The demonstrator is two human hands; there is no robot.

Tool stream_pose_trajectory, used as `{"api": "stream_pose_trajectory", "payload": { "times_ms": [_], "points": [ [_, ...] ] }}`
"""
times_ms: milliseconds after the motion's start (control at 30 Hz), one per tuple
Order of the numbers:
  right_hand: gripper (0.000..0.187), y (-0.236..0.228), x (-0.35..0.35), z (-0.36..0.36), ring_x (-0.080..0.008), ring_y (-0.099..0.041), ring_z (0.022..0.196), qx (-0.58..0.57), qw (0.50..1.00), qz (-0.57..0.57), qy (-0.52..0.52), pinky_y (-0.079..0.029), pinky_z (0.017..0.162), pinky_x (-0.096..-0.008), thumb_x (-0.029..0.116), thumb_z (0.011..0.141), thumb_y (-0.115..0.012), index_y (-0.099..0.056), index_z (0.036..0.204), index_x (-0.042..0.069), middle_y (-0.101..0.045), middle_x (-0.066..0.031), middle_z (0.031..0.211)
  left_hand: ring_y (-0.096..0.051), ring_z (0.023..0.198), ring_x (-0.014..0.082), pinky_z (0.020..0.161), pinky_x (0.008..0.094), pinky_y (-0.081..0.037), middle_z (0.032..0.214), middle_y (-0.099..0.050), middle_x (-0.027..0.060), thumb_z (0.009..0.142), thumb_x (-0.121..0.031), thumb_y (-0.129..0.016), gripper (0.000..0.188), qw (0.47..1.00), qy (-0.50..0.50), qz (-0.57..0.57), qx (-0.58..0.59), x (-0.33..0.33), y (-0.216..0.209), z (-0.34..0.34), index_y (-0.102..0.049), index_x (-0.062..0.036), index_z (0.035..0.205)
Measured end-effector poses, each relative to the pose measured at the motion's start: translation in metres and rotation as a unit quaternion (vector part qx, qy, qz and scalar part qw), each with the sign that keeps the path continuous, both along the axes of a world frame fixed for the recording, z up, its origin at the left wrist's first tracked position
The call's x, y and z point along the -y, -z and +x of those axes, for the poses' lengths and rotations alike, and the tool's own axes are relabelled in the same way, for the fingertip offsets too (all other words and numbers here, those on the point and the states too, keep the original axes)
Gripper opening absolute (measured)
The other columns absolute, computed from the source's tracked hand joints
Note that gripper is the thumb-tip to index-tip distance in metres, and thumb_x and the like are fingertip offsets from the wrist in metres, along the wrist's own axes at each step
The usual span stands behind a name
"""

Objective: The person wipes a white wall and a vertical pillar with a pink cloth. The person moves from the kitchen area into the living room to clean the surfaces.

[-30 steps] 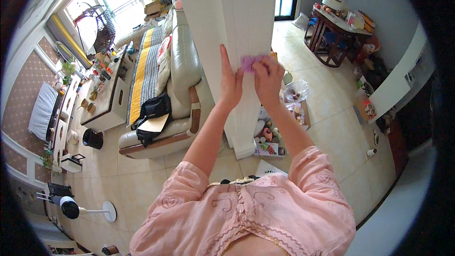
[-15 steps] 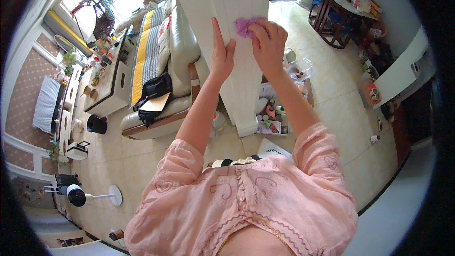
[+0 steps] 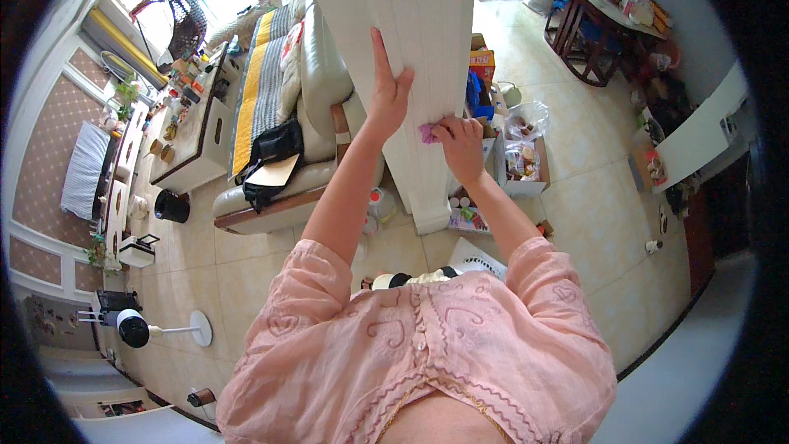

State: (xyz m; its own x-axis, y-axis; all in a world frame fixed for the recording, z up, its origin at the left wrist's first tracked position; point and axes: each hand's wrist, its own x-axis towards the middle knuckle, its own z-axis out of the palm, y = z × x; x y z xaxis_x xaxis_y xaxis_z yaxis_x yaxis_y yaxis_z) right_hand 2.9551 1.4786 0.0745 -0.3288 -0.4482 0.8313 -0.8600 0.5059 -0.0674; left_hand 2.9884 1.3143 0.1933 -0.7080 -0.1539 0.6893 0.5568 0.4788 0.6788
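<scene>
A white grooved pillar stands upright right in front of me. My left hand rests flat against its left side, fingers stretched upward and nothing held. Lower down, at the pillar's right edge, my right hand presses a bunched purple cloth to the surface. Its fingers are closed round the cloth and hide part of it.
Left of the pillar is a pale leather sofa with a black bag on it. Boxes of goods, among them a white carton, stand on the floor at right. A cluttered table is farther back. A white fan is at lower left.
My right hand has slid down the pillar with the purple cloth, from near the top to about mid-height. My left hand stays in nearly the same place on the pillar.
</scene>
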Motion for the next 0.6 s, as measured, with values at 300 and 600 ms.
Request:
{"api": "stream_pose_trajectory", "payload": {
  "times_ms": [300,600],
  "points": [
    [0.028,-0.220,0.010,-0.021,-0.0264,-0.053,0.096,-0.125,0.966,-0.225,0.004,-0.036,0.086,-0.0420,0.004,0.070,-0.065,-0.061,0.097,0.012,-0.059,-0.0062,0.099,-0.006,0.143,0.0308,0.114,0.0362,-0.011,0.154,-0.001,0.0209,0.091,-0.001,-0.045,0.074,0.999,-0.010,0.035,0.004,0.002,0.008,-0.001,0.005,0.0003,0.146],
    [0.034,-0.191,0.030,-0.018,-0.0255,-0.050,0.097,-0.085,0.988,-0.133,0.000,-0.036,0.087,-0.0413,0.005,0.070,-0.067,-0.060,0.101,0.016,-0.054,-0.0042,0.107,-0.006,0.143,0.0309,0.114,0.0372,-0.011,0.154,-0.002,0.0189,0.090,0.000,-0.046,0.074,0.999,-0.027,0.003,-0.025,-0.004,0.008,0.002,0.001,-0.0007,0.147]
  ]
}}
